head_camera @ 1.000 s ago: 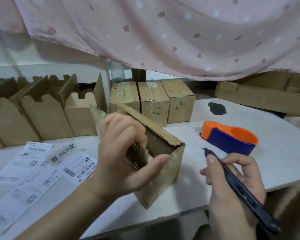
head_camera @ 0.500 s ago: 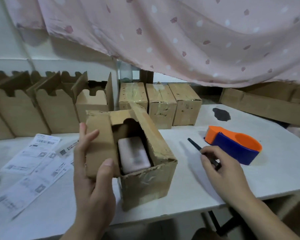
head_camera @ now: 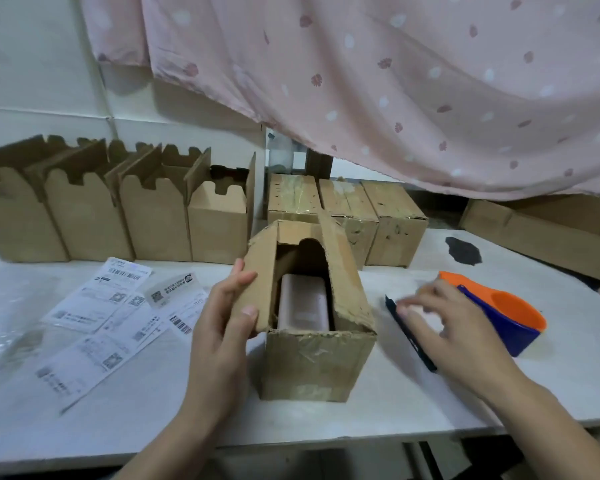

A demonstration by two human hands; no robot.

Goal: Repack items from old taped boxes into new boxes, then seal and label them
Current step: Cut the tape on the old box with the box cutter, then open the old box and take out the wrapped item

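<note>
Old box [head_camera: 319,358] stands upright near the front edge of the table [head_camera: 153,417], centre of view, top open, worn tape on its front face. Left grip [head_camera: 222,323] pinches the box's left flap: thumb on the inner face, fingers curled round the outer side, flap held up. Inside, a pink item [head_camera: 302,303] sits w/ its top just below the rim. Right grip [head_camera: 440,327] is motion-blurred, fingers spread & fairly straight, holding nothing, over a dark blue cutter [head_camera: 414,344] lying on the table just right of the box; can't tell if they touch. Orange/blue tape dispenser [head_camera: 499,317] sits just beyond that grip. Shipping labels [head_camera: 111,306] lie loose at left. At the back: row of open new boxes [head_camera: 219,223] on the left, 3 taped boxes [head_camera: 347,206] beside them. Pink patterned cloth [head_camera: 395,81] hangs above
</note>
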